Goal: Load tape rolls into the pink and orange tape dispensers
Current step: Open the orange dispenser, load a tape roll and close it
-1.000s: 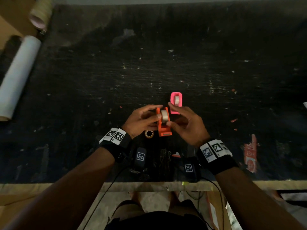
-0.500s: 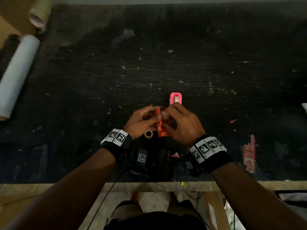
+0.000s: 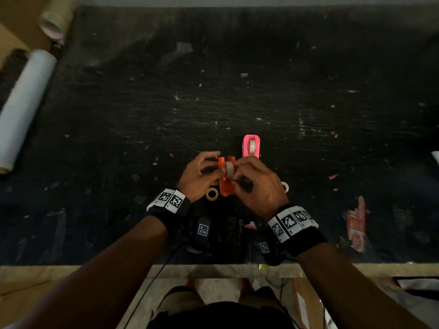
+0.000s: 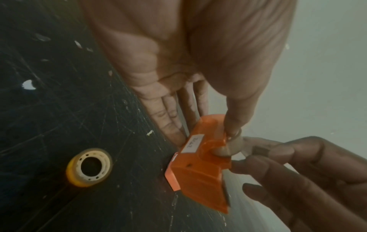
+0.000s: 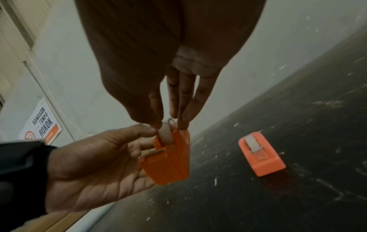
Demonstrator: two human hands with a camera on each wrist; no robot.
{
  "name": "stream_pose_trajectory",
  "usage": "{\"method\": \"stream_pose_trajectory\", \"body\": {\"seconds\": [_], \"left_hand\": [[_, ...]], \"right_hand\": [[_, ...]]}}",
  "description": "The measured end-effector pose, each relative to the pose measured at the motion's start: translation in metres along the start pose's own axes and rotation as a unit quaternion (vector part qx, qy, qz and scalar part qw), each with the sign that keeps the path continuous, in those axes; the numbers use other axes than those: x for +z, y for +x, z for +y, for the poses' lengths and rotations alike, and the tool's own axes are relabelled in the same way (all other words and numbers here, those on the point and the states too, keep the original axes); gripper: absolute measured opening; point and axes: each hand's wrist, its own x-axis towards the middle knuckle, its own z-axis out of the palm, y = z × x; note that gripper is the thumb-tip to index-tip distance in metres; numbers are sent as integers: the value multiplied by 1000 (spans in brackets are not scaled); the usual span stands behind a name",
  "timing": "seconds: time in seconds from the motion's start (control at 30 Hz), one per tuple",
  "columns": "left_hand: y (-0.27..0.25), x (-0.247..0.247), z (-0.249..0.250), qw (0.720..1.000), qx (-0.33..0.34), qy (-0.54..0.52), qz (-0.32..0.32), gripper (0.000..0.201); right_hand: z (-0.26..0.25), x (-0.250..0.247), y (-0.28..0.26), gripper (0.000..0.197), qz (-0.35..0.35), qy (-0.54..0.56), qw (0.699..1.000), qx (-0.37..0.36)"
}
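Since a second ago right hand (image 3: 257, 184) has closed in from frame centre-right, pinching tape roll (image 3: 229, 167) into orange dispenser (image 3: 226, 179) gripped by left hand (image 3: 198, 178), pink dispenser (image 3: 251, 146) loaded just above; skewed push could jam roll.

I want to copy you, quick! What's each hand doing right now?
Left hand: holds the orange dispenser, fingers curled round it.
Right hand: pinches the tape roll sitting in the orange dispenser's slot.
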Motion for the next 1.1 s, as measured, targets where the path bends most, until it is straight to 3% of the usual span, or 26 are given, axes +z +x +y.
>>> {"method": "stream_pose_trajectory", "body": {"seconds": [0.37,0.67,0.97,1.1], "left_hand": [[27,-3,-3,998,-28,-45,28,46],[83,-4,0,998,-33,-16,54,45],[141,-6,-15,995,-79,12,61,41],[157,-4,-23,993,-103,33,47,42]], "right_hand": [[9,7,12,13,-38,-30,999,10],[34,14,48,34,-76,-65,995,27],[57,34,81,28,-91,-90,991,44],[73,47,85,37,-117,-103,985,75]]}}
